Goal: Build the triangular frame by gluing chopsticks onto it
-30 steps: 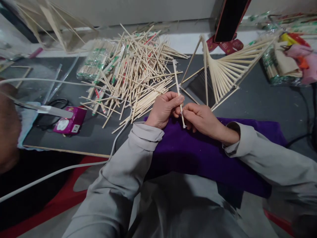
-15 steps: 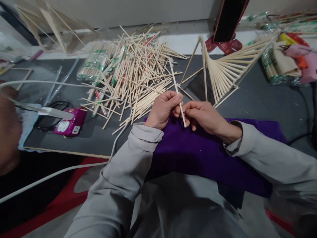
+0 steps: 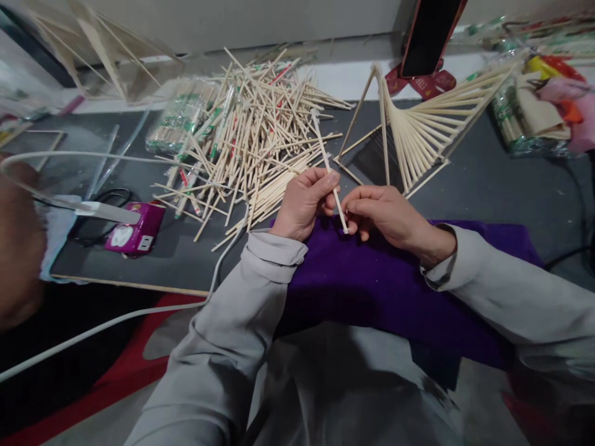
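Between thumb and fingers, my left hand [image 3: 309, 201] grips a thin pale stick [image 3: 324, 148] with whitish blobs at its ends. The stick slants from upper left down to lower right. Close to its lower end is my right hand [image 3: 383, 217], thumb and forefinger pinched together; whatever may be between them is too small to make out. Behind both hands lies a large loose pile of wooden sticks [image 3: 264, 130]. A fan-shaped frame of sticks [image 3: 425, 145] stands on the dark table beyond my right hand.
Purple cloth [image 3: 372, 285] covers the near edge and lap. At left are a magenta power socket [image 3: 134, 232], a white cable [image 3: 111, 322] and another person's arm [image 3: 21, 248]. Wrapped sticks [image 3: 179, 114] lie behind. A glue gun [image 3: 569, 102] is at right.
My right hand has drawn slightly away from the stick's lower end. The stick's upper end has shifted a little left, still in my left hand.
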Demonstrator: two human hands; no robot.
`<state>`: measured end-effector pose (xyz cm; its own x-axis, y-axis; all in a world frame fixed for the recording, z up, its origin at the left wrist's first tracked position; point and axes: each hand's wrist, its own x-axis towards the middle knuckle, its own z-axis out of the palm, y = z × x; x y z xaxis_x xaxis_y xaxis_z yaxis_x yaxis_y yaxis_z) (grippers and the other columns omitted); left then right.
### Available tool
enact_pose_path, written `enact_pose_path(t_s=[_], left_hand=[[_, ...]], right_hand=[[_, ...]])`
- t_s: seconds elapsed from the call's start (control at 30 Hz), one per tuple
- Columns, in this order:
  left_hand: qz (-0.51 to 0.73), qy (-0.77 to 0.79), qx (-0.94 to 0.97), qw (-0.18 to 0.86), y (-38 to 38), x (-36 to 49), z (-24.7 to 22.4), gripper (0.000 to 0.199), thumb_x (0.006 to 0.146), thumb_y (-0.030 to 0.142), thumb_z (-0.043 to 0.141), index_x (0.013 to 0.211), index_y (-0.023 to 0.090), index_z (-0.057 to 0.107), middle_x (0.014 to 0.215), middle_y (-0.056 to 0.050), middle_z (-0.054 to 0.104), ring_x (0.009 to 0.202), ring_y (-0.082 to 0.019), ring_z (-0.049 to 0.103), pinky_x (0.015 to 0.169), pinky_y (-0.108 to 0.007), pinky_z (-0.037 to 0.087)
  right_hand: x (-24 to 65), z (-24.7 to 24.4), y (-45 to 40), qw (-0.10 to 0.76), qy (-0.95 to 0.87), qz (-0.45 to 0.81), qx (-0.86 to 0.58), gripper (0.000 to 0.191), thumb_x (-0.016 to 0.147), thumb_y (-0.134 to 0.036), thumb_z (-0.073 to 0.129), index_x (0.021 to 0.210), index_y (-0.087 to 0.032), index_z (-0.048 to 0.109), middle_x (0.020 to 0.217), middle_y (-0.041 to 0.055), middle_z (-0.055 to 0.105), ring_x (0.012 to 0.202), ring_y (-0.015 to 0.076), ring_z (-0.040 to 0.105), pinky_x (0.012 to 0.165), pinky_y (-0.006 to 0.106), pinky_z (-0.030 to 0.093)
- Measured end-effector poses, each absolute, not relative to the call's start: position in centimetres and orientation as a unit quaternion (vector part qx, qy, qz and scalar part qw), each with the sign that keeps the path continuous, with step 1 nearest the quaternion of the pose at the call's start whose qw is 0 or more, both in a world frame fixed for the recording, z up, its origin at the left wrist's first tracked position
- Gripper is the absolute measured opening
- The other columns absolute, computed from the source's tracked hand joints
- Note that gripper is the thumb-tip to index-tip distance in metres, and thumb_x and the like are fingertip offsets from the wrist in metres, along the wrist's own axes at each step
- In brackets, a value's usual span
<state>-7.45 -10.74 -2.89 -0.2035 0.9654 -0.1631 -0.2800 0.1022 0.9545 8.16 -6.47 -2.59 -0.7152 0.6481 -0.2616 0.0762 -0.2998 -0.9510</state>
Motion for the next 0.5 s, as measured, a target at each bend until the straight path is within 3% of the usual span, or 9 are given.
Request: enact_pose_path(t_s=[0.17, 0.5], left_hand=[[0.589, 0.515, 0.316, 0.537, -10.61, -7.46, -3.05, 0.034, 0.072, 0.038, 0.081, 0.071, 0.016, 0.056, 0.045, 0.008, 0.055, 0.036, -0.003, 0.046, 0.038, -0.014, 0.037], [0.594, 0.531, 0.315, 0.517, -10.64, -7.17, -3.29, 0.034, 0.071, 0.038, 0.082, 0.073, 0.017, 0.055, 0.045, 0.008, 0.056, 0.035, -0.004, 0.048, 0.038, -0.015, 0.039]], right_hand=[[8.25, -2.52, -6.40, 0.185, -0.578, 0.728, -0.319, 0.013, 0.081, -0.023, 0.060, 0.083, -0.015, 0.070, 0.062, 0.0009, 0.065, 0.051, 0.0089, 0.059, 0.041, 0.016, 0.045], [8.35, -2.48, -6.79, 0.143, -0.709, 0.614, -0.315, 0.021, 0.090, -0.029, 0.052, 0.078, -0.016, 0.064, 0.053, -0.0018, 0.059, 0.041, 0.0076, 0.051, 0.041, 0.019, 0.040]])
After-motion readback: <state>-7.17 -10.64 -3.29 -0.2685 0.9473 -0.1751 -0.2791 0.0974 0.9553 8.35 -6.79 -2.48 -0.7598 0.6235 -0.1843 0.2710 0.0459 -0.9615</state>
